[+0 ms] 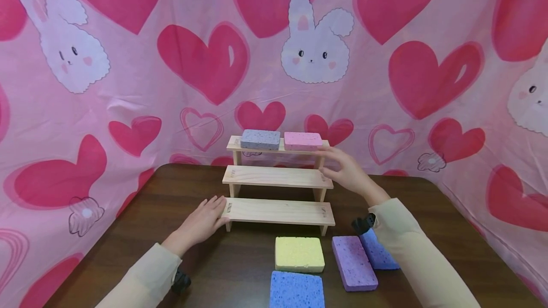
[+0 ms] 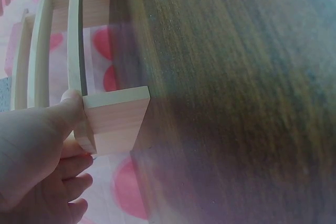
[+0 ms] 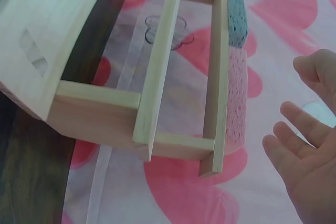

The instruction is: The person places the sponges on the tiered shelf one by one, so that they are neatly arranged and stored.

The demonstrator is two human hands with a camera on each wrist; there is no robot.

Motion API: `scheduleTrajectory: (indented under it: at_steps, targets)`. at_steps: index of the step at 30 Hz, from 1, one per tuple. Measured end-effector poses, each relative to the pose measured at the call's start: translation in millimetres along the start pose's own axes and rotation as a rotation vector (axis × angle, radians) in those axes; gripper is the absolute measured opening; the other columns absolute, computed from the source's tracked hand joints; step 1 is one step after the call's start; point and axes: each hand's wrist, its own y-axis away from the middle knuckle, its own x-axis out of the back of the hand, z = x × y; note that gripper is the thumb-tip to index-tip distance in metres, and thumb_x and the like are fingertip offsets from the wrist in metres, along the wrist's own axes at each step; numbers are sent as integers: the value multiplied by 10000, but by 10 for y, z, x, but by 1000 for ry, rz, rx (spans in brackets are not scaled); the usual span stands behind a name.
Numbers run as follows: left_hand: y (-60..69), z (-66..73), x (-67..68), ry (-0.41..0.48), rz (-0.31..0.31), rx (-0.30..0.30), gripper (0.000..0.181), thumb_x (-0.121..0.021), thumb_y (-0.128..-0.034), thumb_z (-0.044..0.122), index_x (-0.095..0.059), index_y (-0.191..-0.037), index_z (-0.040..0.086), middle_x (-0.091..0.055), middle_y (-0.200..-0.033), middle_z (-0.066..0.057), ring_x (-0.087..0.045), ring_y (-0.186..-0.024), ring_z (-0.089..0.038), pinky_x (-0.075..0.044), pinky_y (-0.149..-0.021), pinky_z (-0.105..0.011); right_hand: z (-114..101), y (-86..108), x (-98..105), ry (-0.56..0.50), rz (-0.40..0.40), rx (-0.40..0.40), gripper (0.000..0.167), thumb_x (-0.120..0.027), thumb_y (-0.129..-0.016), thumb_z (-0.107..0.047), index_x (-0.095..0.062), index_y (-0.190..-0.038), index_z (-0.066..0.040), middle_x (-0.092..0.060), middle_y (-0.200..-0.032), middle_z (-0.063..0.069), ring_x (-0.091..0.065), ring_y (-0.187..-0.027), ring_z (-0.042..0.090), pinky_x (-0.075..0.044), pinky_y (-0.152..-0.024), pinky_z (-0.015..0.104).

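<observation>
A three-tier wooden step shelf [image 1: 276,210] stands on the table. My left hand [image 1: 201,220] holds the left end of its lowest board, and in the left wrist view the thumb and index finger [image 2: 71,148] pinch that board's end. On the top board lie a grey-blue sponge [image 1: 260,140] and a pink sponge [image 1: 302,141], side by side. My right hand [image 1: 346,171] is by the shelf's right end, near the pink sponge. In the right wrist view its fingers [image 3: 296,140] are spread apart with nothing between them, and a gap separates them from the pink sponge.
In front of the shelf lie a yellow sponge [image 1: 299,254], a blue sponge [image 1: 297,290], a purple sponge [image 1: 354,264] and a darker blue sponge [image 1: 378,252] partly behind my right sleeve. A pink curtain [image 1: 265,80] with hearts and rabbits hangs behind the dark wooden table [image 1: 184,184].
</observation>
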Motion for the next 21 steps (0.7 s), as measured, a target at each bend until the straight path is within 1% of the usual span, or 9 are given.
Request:
scheduleTrajectory:
  at_steps: [3, 7, 11, 13, 15, 18, 21]
  targets:
    - [1, 0, 2, -6, 1, 2, 570, -612, -885, 258, -451, -1286, -114, -433, -1333, -252, -351, -1256, -407, -237, -1028, -536, -48, 55, -17, -6, -18, 16, 451, -683, -825, -62, -565, -1258, -95, -446, -1346, 138, -355, -1262, 339, -353, -931, 582]
    - [1, -1, -2, -7, 5, -1, 570, -612, -885, 259, -453, -1282, -117, -435, -1330, -254, -354, -1253, -409, -240, -1027, -536, -88, 122, -41, -2, -34, 32, 458, -688, -824, -78, -562, -1264, -111, -437, -1354, 132, -360, -1258, 329, -351, -941, 570]
    - [-1, -4, -9, -8, 13, -8, 570, -613, -884, 261, -456, -1278, -120, -438, -1326, -256, -360, -1248, -412, -244, -1025, -537, -114, 193, -73, -6, -46, 28, 456, -690, -825, -87, -563, -1263, -105, -434, -1355, 127, -342, -1271, 311, -307, -976, 569]
    - [0, -5, -10, -8, 15, -11, 570, -614, -884, 261, -457, -1277, -121, -440, -1324, -257, -361, -1246, -413, -245, -1023, -539, -127, 233, -92, -18, -55, 19, 452, -691, -827, -100, -565, -1260, -97, -437, -1353, 121, -349, -1266, 303, -314, -974, 564]
    - [1, -8, -11, -7, 14, -10, 569, -614, -884, 259, -457, -1278, -120, -438, -1326, -257, -360, -1247, -414, -244, -1023, -539, -134, 275, -113, -34, -66, 16, 452, -692, -829, -114, -561, -1260, -83, -439, -1347, 142, -359, -1256, 312, -325, -964, 567]
    - [4, -6, -8, -5, 11, -8, 570, -615, -884, 258, -455, -1280, -119, -435, -1328, -256, -357, -1249, -413, -242, -1024, -539, -131, 338, -144, -56, -79, 13, 480, -706, -819, -126, -552, -1271, -79, -438, -1347, 143, -380, -1239, 311, -355, -946, 555]
    - [5, -5, -5, -6, 12, -8, 569, -616, -883, 254, -454, -1280, -119, -435, -1329, -256, -357, -1249, -414, -241, -1024, -540, -132, 396, -171, -62, -88, 26, 500, -717, -808, -131, -548, -1276, -81, -443, -1344, 139, -398, -1230, 302, -375, -939, 534]
